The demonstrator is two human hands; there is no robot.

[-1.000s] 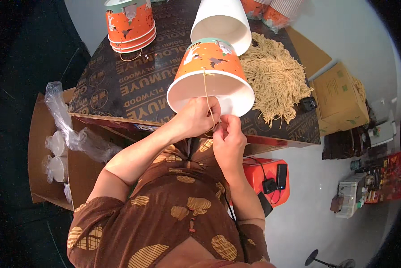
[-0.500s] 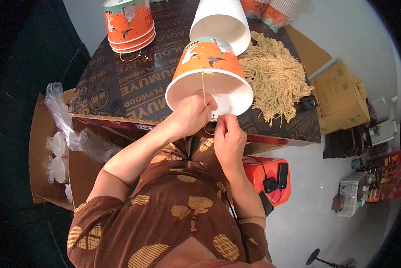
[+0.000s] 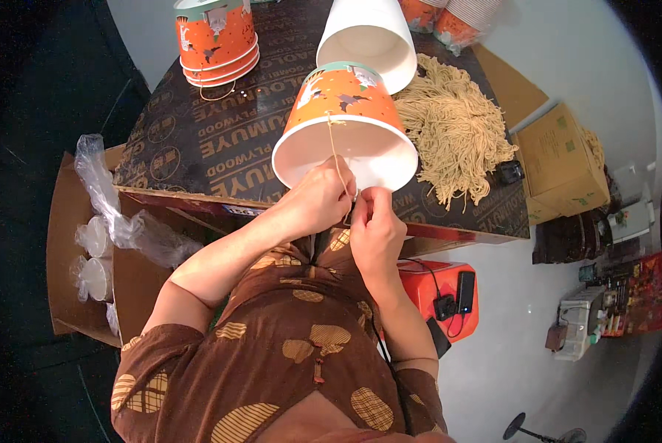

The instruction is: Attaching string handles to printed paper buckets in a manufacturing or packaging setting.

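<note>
An orange paper bucket (image 3: 354, 96) with a white inside and printed figures lies on its side near the table's front edge, its mouth toward me. A tan cord (image 3: 334, 144) is tied at the upper rim and hangs across the mouth to the lower rim. There my left hand (image 3: 318, 198) is closed, thumb inside the mouth, with the cord running into its fingers. My right hand (image 3: 379, 227) pinches close beside it, just under the lower rim, at the cord's lower part. The fingertips of both hands nearly meet, and the cord's end is hidden between them.
White buckets (image 3: 368, 44) lie nested behind. A heap of tan cords (image 3: 460, 125) is at the right. Stacked orange buckets (image 3: 216, 40) stand back left on the dark plywood table (image 3: 198, 166). A cardboard box (image 3: 87, 295) with wrapped white cups stands left, a red stool (image 3: 438, 273) right.
My left hand has shifted slightly down at the lower rim, and the right hand has moved a little left toward it. The cord now slants more. The bucket has barely moved.
</note>
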